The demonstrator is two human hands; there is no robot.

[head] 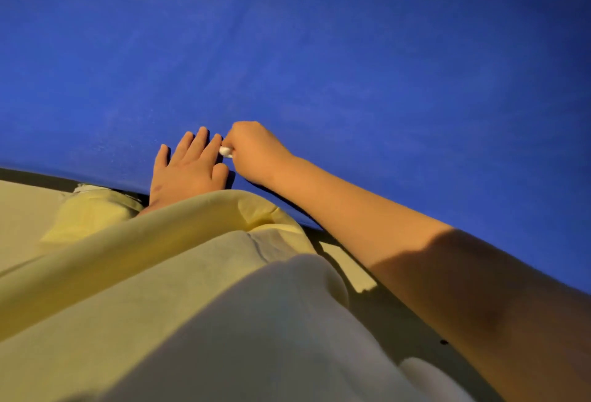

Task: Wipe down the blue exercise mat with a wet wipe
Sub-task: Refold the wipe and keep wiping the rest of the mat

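The blue exercise mat (319, 50) fills the upper part of the head view, lying flat on the floor. My left hand (188, 171) rests palm down on the mat near its front edge, fingers straight and slightly spread. Just to its right, my right hand (256, 154) is curled into a fist on the mat and grips a small bunched white wet wipe (226, 151). Only a bit of the wipe shows between thumb and fingers, right beside my left index finger.
My pale yellow clothing (160, 273) covers the lower left and hides my left wrist and forearm. Beige floor (22, 210) shows in front of the mat's edge and along the top right. A small white object (419, 369) lies near the bottom, by my right forearm.
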